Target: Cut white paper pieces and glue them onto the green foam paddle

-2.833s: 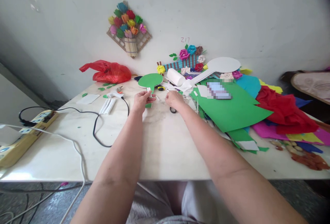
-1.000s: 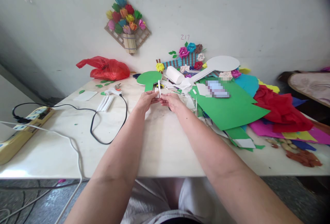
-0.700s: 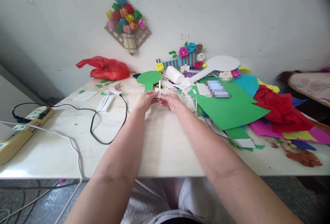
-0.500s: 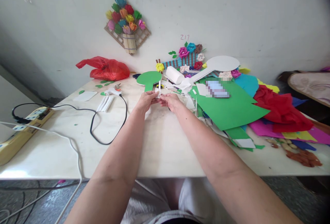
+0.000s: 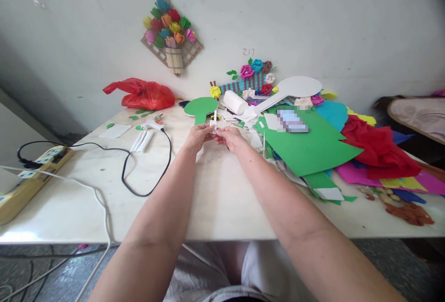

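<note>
White strip (image 5: 215, 117) stands upright where our left hand (image 5: 198, 138) and right hand (image 5: 228, 138) meet over the table (image 5: 225, 200). We pinch its lower end in the fingers of both hands. Green paddle-shaped card (image 5: 200, 106) shows just beyond; glue gun (image 5: 153, 125) lies to our left, green sheets (image 5: 306, 151) to our right.

This is a handicraft corner, whether in a home or workshop unclear: cut green card (image 5: 309, 151) and a crumpled red sheet (image 5: 378, 149) heap at the right of the surface (image 5: 236, 209), a glue gun (image 5: 153, 125) lies left, and artificial tulips (image 5: 167, 21) hang on the scuffed far wall (image 5: 330, 23).
</note>
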Action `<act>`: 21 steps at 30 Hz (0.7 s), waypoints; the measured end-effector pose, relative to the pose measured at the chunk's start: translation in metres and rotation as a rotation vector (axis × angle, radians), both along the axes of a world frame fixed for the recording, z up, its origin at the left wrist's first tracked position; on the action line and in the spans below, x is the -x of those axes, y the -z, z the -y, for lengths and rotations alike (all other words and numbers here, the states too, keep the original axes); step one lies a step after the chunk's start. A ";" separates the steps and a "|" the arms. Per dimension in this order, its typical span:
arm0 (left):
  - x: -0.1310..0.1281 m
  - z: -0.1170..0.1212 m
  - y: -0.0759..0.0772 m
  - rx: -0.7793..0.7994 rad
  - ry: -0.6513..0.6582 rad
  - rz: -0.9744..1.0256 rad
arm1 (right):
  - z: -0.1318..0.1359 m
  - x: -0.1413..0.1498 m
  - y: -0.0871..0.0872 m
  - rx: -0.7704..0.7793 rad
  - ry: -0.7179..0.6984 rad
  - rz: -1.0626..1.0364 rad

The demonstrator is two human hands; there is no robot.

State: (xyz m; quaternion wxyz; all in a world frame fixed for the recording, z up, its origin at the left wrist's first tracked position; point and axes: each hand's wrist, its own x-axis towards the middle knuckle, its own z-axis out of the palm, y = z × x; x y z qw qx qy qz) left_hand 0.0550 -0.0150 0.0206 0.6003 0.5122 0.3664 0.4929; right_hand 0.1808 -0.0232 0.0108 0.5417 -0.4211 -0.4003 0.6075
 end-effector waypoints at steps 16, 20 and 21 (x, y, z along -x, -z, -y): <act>0.000 -0.001 0.003 -0.038 0.026 -0.009 | 0.002 0.001 -0.002 0.013 0.018 -0.007; 0.000 -0.001 0.004 -0.037 0.025 0.007 | 0.002 0.000 -0.002 0.000 0.017 0.005; 0.000 -0.001 0.004 -0.037 0.027 0.007 | 0.002 0.000 -0.001 -0.005 0.015 0.006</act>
